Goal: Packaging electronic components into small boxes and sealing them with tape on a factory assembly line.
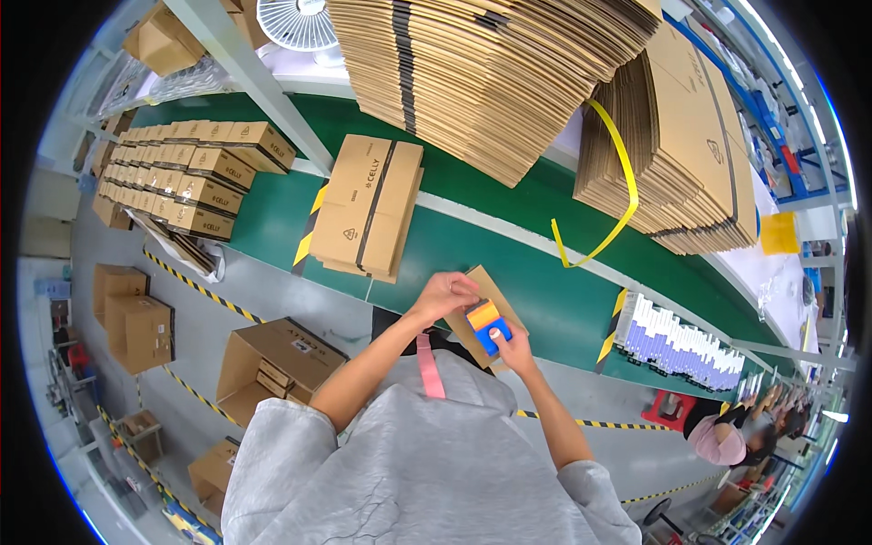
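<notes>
My right hand (510,347) is closed round a small blue-and-orange block (489,325) that looks like a tape dispenser, its thumb on the blue side. Close beside its orange end, my left hand (447,295) has its fingertips drawn together. Whatever they pinch is too small to make out. Beneath both hands, a flat brown cardboard carton (498,289) lies at the near edge of the green table (445,245). To its left rests a short stack of flat cartons (363,204) with a dark band across it.
Tall bundles of flat cartons (472,73) stand behind, one with a loose yellow strap (627,173). Closed boxes (195,173) are stacked at left. Rows of white-and-purple packs (681,345) sit at right. An open carton (277,363) is on the floor; people (727,436) sit far right.
</notes>
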Motion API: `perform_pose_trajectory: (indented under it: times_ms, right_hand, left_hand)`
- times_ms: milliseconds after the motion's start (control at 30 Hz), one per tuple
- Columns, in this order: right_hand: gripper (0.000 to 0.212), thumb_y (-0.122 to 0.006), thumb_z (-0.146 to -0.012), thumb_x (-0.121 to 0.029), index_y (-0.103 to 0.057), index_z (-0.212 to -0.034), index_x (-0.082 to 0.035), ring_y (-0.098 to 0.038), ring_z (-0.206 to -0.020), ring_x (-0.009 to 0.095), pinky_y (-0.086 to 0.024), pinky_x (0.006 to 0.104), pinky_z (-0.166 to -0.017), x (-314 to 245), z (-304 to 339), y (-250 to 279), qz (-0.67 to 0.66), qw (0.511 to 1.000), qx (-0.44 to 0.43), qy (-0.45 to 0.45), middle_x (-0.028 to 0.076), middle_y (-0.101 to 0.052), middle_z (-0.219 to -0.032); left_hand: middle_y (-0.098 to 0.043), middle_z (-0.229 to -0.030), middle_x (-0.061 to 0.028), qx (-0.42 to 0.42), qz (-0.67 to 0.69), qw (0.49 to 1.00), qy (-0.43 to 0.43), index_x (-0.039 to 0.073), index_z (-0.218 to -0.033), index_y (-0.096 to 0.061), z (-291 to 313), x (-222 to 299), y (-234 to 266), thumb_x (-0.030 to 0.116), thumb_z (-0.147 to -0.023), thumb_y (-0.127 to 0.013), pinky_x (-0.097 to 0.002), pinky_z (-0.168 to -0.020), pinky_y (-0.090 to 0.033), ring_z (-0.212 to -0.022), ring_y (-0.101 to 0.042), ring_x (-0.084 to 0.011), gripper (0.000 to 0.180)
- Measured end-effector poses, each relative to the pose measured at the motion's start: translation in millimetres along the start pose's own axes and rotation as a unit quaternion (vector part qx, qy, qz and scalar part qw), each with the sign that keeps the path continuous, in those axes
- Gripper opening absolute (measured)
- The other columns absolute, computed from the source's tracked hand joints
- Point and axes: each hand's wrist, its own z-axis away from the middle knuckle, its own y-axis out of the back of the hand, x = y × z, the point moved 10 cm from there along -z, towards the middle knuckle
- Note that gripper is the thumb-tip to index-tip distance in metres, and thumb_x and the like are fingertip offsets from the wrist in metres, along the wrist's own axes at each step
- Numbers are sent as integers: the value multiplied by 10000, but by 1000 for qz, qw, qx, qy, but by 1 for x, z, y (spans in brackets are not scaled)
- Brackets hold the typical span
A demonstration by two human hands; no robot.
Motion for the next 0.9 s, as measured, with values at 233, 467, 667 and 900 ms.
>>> perform_pose_trajectory:
  times_ms: [233,467,667,900]
  right_hand:
    - [398,-672,-924,-362,-662,-891,35,-599,-533,116,-485,287,-513,-56,-6,6,80,992,24,-97,63,-613,-629]
    - [458,-651,-921,-412,-665,-792,27,-610,-479,136,-472,301,-462,-59,-16,6,130,985,39,-107,67,-587,-572]
    - [501,-633,-902,-485,-669,-761,-5,-638,-504,180,-499,341,-514,-55,-33,-16,168,967,-12,-188,91,-611,-564]
    - [528,-621,-878,-544,-701,-797,-28,-669,-551,217,-519,350,-552,-40,-49,-17,291,951,-22,-104,98,-636,-582]
  left_hand:
    - [-705,-866,-201,1,39,999,26,-41,-1242,-474,-28,0,29,-39,-760,-760,-304,-594,-580,-706,-708,-223,560]
    - [-700,-872,-215,43,52,998,8,-43,-1344,-378,-44,-5,66,-57,-747,-768,-327,-626,-599,-744,-718,-241,713]
    - [-707,-844,-196,121,31,992,5,-47,-1455,-259,-31,-16,92,-71,-733,-758,-325,-627,-595,-725,-716,-237,878]
    - [-724,-805,-175,225,-79,970,-41,-72,-1399,-373,-7,-28,104,-56,-742,-733,-310,-670,-584,-711,-713,-206,749]
